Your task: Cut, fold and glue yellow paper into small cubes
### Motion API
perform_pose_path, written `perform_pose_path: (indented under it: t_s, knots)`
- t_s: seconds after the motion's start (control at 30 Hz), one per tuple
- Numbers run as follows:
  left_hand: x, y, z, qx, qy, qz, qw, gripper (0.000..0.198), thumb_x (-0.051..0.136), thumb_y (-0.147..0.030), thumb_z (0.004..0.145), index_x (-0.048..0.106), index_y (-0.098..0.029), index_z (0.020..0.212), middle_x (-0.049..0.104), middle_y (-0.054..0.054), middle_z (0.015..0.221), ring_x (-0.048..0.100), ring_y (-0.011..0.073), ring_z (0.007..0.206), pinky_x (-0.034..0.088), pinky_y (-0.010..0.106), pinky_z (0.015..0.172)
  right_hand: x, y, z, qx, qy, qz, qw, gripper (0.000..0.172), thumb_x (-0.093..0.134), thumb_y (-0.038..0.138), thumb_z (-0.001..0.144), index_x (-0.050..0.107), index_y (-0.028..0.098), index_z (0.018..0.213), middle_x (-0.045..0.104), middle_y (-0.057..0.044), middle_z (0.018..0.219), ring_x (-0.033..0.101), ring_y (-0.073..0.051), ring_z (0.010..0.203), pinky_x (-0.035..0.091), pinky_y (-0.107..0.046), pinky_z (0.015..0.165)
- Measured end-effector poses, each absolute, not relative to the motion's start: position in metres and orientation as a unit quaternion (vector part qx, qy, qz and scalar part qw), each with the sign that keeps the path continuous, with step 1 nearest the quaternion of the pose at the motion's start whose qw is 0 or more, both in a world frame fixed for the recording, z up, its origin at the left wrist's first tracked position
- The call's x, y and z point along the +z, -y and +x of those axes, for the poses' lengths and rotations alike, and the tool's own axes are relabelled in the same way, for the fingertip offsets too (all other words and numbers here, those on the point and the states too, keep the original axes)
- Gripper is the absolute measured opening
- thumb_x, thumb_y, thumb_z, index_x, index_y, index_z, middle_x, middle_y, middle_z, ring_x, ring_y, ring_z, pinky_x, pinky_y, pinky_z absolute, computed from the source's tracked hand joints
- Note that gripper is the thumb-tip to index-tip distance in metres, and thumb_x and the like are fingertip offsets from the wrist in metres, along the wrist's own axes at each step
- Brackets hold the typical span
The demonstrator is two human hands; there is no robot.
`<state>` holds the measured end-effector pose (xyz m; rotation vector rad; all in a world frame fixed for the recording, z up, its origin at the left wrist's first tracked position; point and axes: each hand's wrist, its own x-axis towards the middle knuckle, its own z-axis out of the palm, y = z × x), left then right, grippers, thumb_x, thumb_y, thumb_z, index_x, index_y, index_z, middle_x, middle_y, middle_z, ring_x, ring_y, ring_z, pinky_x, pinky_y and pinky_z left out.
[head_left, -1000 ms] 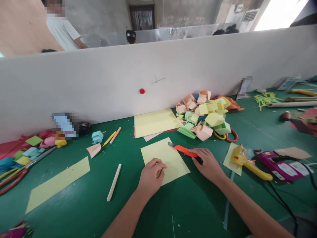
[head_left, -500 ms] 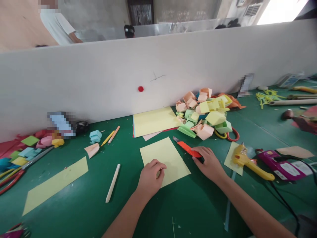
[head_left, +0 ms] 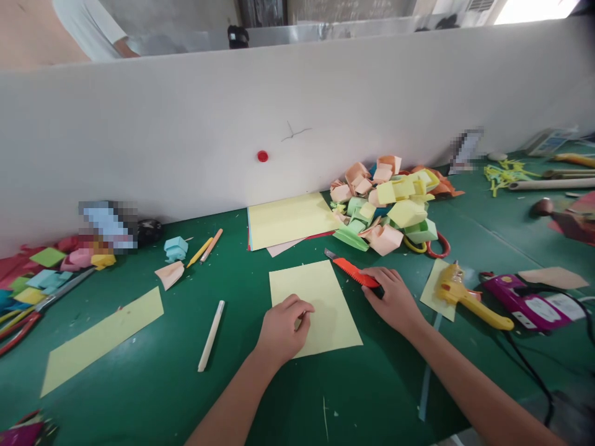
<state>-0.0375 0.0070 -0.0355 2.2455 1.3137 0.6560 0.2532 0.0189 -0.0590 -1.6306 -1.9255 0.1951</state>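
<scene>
A square sheet of pale yellow paper (head_left: 325,297) lies flat on the green table in front of me. My left hand (head_left: 286,325) rests over its left part, fingers curled and thumb and index finger close together. Whether anything small sits between those fingertips is hidden. To the right of the sheet, my right hand (head_left: 393,300) is closed around the black end of an orange utility knife (head_left: 353,271). The knife's blade is out and points up and left, past the sheet's top right corner.
Folded paper pieces (head_left: 385,204) are heaped by the white partition (head_left: 186,124), beside stacked yellow sheets (head_left: 292,220). A yellow glue gun (head_left: 458,294) lies right. A paper strip (head_left: 106,337), white stick (head_left: 211,336), pencil (head_left: 199,249) and scissors (head_left: 28,322) lie left.
The yellow sheet has turned on the table and now lies straighter, its lower right corner nearer to me. Both hands keep nearly the same pose; the camera view has tilted slightly downward.
</scene>
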Motion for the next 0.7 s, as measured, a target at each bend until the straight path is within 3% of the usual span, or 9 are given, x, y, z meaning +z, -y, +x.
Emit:
perform_pose_path:
  t_s: [0.3, 0.4, 0.5, 0.6, 0.7]
  knots:
    - [-0.030, -0.012, -0.044, 0.286, -0.568, 0.755, 0.158, 0.023, 0.045, -0.022, 0.095, 0.067, -0.023, 0.101, 0.068, 0.005, 0.099, 0.065, 0.0173, 0.083, 0.054, 0.026, 0.065, -0.059, -0.018, 0.256, 0.077, 0.716, -0.626, 0.297, 0.029, 0.053, 0.026, 0.088, 0.060, 0.024, 0.116, 0.067, -0.010, 0.115, 0.061, -0.030, 0.104, 0.048, -0.048, 0.093]
    - [-0.030, -0.020, -0.054, 0.270, -0.603, 0.741, 0.121, 0.025, 0.048, -0.024, 0.094, 0.067, -0.023, 0.111, 0.066, 0.008, 0.112, 0.062, 0.0244, 0.104, 0.055, 0.034, 0.081, -0.058, -0.019, 0.255, 0.082, 0.717, -0.628, 0.291, 0.029, 0.052, 0.027, 0.089, 0.059, 0.024, 0.117, 0.067, -0.011, 0.115, 0.060, -0.031, 0.104, 0.047, -0.049, 0.093]
    - [-0.031, -0.026, -0.063, 0.231, -0.637, 0.731, 0.083, 0.033, 0.052, -0.028, 0.093, 0.066, -0.021, 0.122, 0.062, 0.012, 0.125, 0.054, 0.0335, 0.119, 0.048, 0.049, 0.097, -0.055, -0.020, 0.254, 0.088, 0.718, -0.629, 0.284, 0.029, 0.051, 0.029, 0.092, 0.058, 0.024, 0.120, 0.068, -0.010, 0.116, 0.059, -0.031, 0.101, 0.046, -0.048, 0.092]
    - [-0.034, -0.029, -0.067, 0.195, -0.674, 0.711, 0.049, 0.041, 0.052, -0.034, 0.094, 0.064, -0.017, 0.129, 0.057, 0.018, 0.136, 0.046, 0.0432, 0.125, 0.040, 0.064, 0.099, -0.053, -0.020, 0.253, 0.093, 0.717, -0.630, 0.284, 0.030, 0.048, 0.031, 0.095, 0.057, 0.024, 0.123, 0.068, -0.010, 0.116, 0.060, -0.030, 0.100, 0.047, -0.047, 0.090]
    - [-0.037, -0.031, -0.067, 0.171, -0.688, 0.705, 0.031, 0.046, 0.051, -0.039, 0.095, 0.061, -0.019, 0.135, 0.053, 0.018, 0.142, 0.043, 0.0430, 0.128, 0.038, 0.064, 0.099, -0.054, -0.020, 0.254, 0.091, 0.710, -0.635, 0.291, 0.033, 0.043, 0.031, 0.097, 0.054, 0.024, 0.127, 0.067, -0.010, 0.115, 0.060, -0.029, 0.103, 0.047, -0.046, 0.091]
